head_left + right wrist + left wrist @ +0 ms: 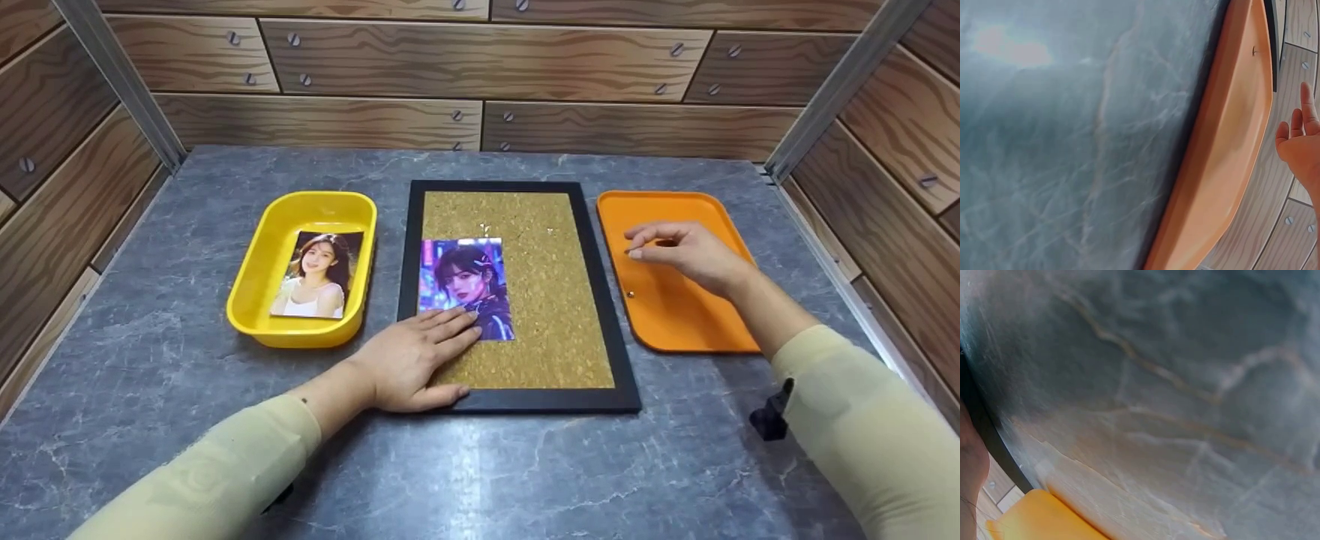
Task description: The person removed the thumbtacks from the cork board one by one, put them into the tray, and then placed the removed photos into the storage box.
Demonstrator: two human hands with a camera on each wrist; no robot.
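Observation:
A black-framed cork board [562, 315] lies on the table. On its left part is a photo [465, 274] of a dark-haired person amid neon colours. My left hand [420, 356] rests flat over the photo's lower edge, with its thumb on the frame's near edge. My right hand [694, 259] hovers over an orange tray [675, 322], its thumb and forefinger tips close together. Whether something tiny is between them I cannot make out. A small metal pin [630, 295] lies at the tray's left side. In the right wrist view, several fingers [1296, 121] extend beyond the tray.
Left of the board stands a yellow bin [244, 307] holding another photo [319, 274], of a person in a white top. Small shiny glints show on the cork above the neon photo. Wood-patterned walls [480, 60] enclose the grey marbled table [525, 480].

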